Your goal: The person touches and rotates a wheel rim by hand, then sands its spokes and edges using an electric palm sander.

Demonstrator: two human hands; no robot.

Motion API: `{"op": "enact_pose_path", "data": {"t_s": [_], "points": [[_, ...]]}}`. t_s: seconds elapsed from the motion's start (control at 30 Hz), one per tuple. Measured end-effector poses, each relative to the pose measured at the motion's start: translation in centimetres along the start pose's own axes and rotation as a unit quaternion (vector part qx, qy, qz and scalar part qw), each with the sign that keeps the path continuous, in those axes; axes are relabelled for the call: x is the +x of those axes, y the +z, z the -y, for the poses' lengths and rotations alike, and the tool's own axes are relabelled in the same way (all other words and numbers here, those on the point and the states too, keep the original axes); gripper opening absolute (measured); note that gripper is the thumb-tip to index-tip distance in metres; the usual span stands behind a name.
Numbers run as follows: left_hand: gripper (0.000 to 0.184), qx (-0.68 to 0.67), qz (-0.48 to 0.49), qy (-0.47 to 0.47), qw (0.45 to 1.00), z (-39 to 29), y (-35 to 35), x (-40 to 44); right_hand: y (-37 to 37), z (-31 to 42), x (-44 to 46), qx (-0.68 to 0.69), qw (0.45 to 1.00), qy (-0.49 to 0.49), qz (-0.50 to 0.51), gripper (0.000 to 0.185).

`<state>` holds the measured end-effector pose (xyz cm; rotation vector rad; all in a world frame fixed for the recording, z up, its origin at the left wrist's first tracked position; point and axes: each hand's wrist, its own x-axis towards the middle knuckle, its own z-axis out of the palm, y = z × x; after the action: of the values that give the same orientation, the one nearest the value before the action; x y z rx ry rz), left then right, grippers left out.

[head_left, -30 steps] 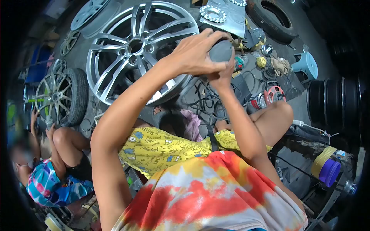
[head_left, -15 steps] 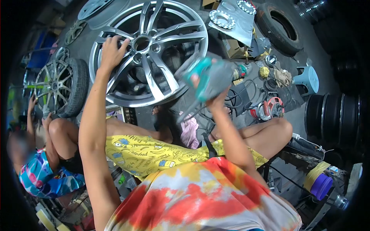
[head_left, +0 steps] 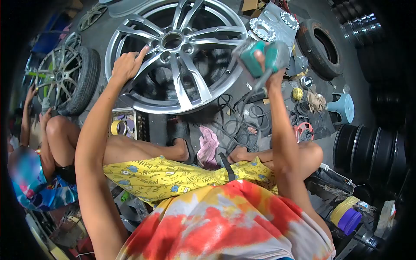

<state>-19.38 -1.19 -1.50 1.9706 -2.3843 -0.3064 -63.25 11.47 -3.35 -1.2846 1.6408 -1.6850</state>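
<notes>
A large silver alloy wheel lies face up in front of me. My left hand rests on a spoke at its left side, thumb stretched toward the hub and the other fingers bent; it grips no tool. To the right, my right hand is wrapped round a green and grey power sander, blurred by motion. The sander is by the right edge of the rim, and its cord hangs below. Whether its pad touches the wheel I cannot tell.
At the left a co-worker sits by a second wheel with a tyre. A loose tyre, blue stool and stacked black rims stand right. Cables and a pink cloth lie near my feet.
My left hand has moved from the grey round object to the wheel. My right hand brought the sander into view and has moved it right. The view has shifted.
</notes>
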Motion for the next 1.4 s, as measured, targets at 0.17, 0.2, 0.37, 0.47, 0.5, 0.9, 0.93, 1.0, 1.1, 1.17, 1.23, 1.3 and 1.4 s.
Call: {"op": "enact_pose_path", "data": {"t_s": [0.17,0.2,0.37,0.47,0.5,0.9,0.93,1.0,1.1,1.17,1.23,1.3,1.4], "points": [[0.085,0.001,-0.007,0.000,1.000,-0.1,0.1,-0.1,0.4,-0.3,4.9,-0.051,0.995,-0.078,0.021,0.047],[0.085,-0.001,-0.007,-0.009,1.000,-0.2,0.0,-0.1,0.6,-0.1,5.0,-0.063,0.993,-0.093,0.026,0.045],[0.084,-0.010,-0.012,-0.006,1.000,-0.2,0.0,-0.5,1.1,2.5,-3.3,-0.146,0.976,-0.161,-0.002,0.060],[0.084,-0.015,-0.010,-0.011,1.000,-0.1,0.0,-0.3,1.1,2.5,-4.0,-0.170,0.963,-0.210,-0.006,0.066],[0.084,-0.013,-0.015,-0.009,1.000,0.1,0.1,-0.1,1.0,2.2,-3.7,-0.170,0.959,-0.227,-0.011,0.067],[0.085,0.006,-0.017,0.018,1.000,0.3,0.4,0.0,1.6,4.2,-3.6,-0.307,0.925,-0.214,-0.058,0.072],[0.084,0.006,-0.018,0.003,1.000,0.6,0.8,0.4,1.4,2.9,-2.8,-0.329,0.917,-0.215,-0.068,0.073],[0.084,0.006,-0.025,0.003,1.000,0.5,0.8,0.2,1.3,3.2,-2.5,-0.350,0.907,-0.221,-0.081,0.074],[0.085,0.004,-0.028,-0.006,1.000,0.7,0.9,0.5,1.0,3.6,-4.4,-0.301,0.931,-0.197,-0.058,0.073],[0.085,-0.004,-0.026,0.014,1.000,1.2,1.2,0.6,0.9,3.7,-5.3,-0.326,0.911,-0.246,-0.052,0.074],[0.085,0.001,-0.020,0.015,1.000,1.2,1.2,0.4,1.4,3.7,-4.2,-0.287,0.936,-0.199,-0.042,0.075],[0.084,0.001,-0.018,0.015,1.000,0.8,0.9,0.6,1.2,3.1,-3.1,-0.338,0.917,-0.187,-0.098,0.074],[0.082,0.009,-0.024,0.001,1.000,0.5,0.8,0.4,0.7,4.1,-4.4,-0.316,0.924,-0.203,-0.074,0.069]]}}
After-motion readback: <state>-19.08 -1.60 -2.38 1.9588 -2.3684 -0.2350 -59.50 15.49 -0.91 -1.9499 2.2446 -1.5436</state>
